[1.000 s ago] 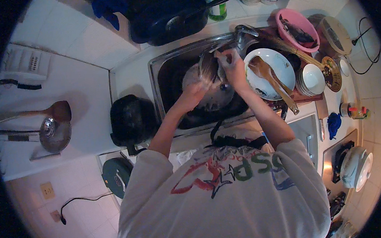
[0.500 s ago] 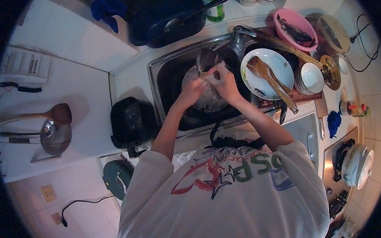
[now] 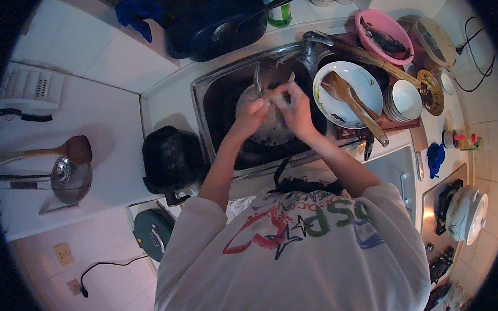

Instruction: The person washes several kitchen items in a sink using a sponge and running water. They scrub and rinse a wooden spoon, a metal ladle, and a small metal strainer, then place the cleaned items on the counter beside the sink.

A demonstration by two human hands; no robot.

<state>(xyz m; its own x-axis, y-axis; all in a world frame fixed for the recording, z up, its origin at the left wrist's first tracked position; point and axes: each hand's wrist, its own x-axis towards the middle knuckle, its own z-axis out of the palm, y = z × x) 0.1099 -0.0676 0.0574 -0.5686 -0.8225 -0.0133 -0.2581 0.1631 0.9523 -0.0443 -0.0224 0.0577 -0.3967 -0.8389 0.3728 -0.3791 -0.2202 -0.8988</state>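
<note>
Over the sink (image 3: 197, 96), my left hand (image 3: 250, 117) and my right hand (image 3: 296, 112) are close together with their fingers closed. A small pale thing is pinched between them, too blurred and covered to name. A pale tip shows just past the right fingers. Beneath the hands, a round, pale, speckled bowl-like vessel (image 3: 271, 133) sits in the dark sink, partly hidden by them. Something shiny and see-through, perhaps running water, shows just beyond the left fingertips. The faucet (image 3: 312, 42) stands at the sink's far right corner.
Right of the sink are a large white bowl (image 3: 339, 75) with a wooden spatula (image 3: 344, 91) in it, stacked white bowls (image 3: 406, 100) and a pink basin (image 3: 401, 29) holding fish. A black pot-like container (image 3: 172, 159) stands left. Behind is a dark tub (image 3: 198, 37) with a ladle.
Both hands stay over the vessel. My right hand has turned slightly, its fingers curling, and the pale tip now points up past them. The camera view has shifted a little.
</note>
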